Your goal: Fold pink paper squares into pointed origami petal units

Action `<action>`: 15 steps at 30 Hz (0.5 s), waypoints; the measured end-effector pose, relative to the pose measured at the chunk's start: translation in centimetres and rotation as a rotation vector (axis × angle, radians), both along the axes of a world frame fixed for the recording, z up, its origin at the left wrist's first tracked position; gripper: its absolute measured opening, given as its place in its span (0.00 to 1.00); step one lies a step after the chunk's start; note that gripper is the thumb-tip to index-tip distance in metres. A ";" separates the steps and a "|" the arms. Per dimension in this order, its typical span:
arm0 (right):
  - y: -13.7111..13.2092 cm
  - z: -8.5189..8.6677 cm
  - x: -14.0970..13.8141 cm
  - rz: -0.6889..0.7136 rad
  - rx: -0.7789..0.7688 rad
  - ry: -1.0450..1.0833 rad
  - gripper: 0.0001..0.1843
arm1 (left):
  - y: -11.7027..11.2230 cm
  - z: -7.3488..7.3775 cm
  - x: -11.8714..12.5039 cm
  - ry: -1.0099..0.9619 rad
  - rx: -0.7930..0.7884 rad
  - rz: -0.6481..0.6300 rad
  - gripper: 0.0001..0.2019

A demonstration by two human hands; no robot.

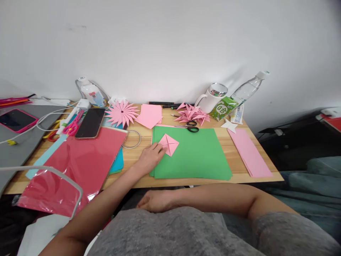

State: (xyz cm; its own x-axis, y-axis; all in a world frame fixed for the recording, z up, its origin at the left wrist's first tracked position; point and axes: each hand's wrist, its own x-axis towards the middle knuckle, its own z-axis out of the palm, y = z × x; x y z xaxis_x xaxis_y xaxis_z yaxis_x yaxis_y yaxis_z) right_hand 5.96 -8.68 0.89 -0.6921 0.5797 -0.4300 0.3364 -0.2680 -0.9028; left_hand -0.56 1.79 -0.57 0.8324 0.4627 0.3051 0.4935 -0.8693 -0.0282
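Grey shirt [170, 231], wood tbl [226, 149] by white wall [165, 46]; L grip [152, 155] touching pink paper [171, 140], R grip [156, 201], both part curled, hold unclear.

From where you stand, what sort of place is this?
Probably a desk used for paper craft: on it are a folded pink square, scissors with black handles and a spiky pink paper rosette.

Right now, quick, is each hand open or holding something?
Left hand: touching folded pink paper; grip unclear.
Right hand: loosely curled; can't tell if holding anything.
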 end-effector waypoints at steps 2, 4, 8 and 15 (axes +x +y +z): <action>0.5 0.2 -1.8 -0.132 -0.269 0.009 0.08 | 0.0 -0.1 0.0 -0.024 -0.002 0.003 0.11; 0.9 0.5 -3.9 -0.213 -0.393 0.155 0.03 | 0.1 -0.1 0.1 -0.031 0.007 0.005 0.11; 0.7 0.6 -6.1 -0.214 -0.480 0.174 0.03 | 0.1 -0.2 0.0 -0.043 0.020 -0.008 0.10; -0.3 0.7 -1.0 -0.010 0.130 0.054 0.12 | 0.0 0.0 -0.1 -0.016 0.022 -0.007 0.10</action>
State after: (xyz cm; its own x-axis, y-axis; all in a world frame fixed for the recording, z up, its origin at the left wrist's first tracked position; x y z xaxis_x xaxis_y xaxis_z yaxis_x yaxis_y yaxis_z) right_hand 4.92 -8.94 1.57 -0.7064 0.6347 -0.3132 0.2842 -0.1509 -0.9468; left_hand -0.62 1.80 -0.56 0.8305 0.4501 0.3281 0.4881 -0.8719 -0.0393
